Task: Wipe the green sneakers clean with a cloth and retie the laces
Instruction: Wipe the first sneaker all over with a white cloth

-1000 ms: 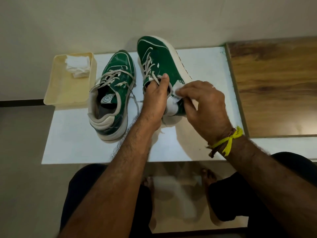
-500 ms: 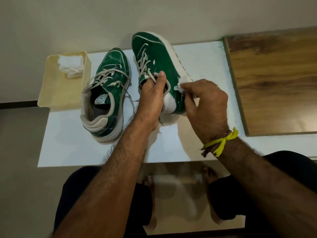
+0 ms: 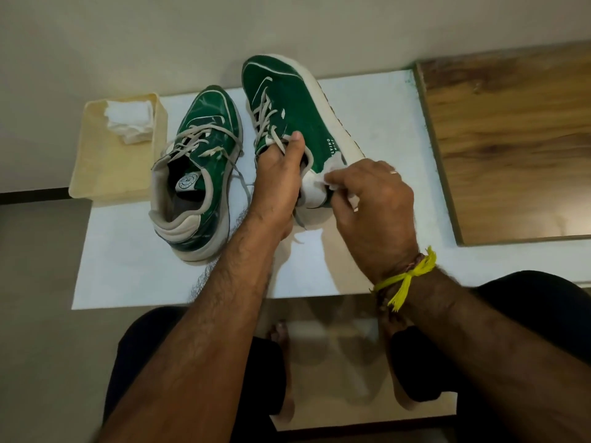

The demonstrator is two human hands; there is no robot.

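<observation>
Two green sneakers with grey laces are on a white table (image 3: 134,270). The left sneaker (image 3: 204,155) stands flat, laces loose. The right sneaker (image 3: 291,110) is tilted onto its side, its pale sole facing right. My left hand (image 3: 281,183) grips it at the collar, thumb over the laces and fingers inside the opening. My right hand (image 3: 371,206) pinches a small white cloth (image 3: 326,183) against the white heel panel on the shoe's right side. Most of the cloth is hidden under my fingers.
A cream plastic tray (image 3: 108,174) at the table's left end holds folded white cloths (image 3: 129,121). A wooden board (image 3: 511,142) lies on the right of the table. A wall runs close behind. My knees are under the near edge.
My right hand has slid the cloth back along the shoe's side toward the heel panel. My left hand keeps the same hold on the collar.
</observation>
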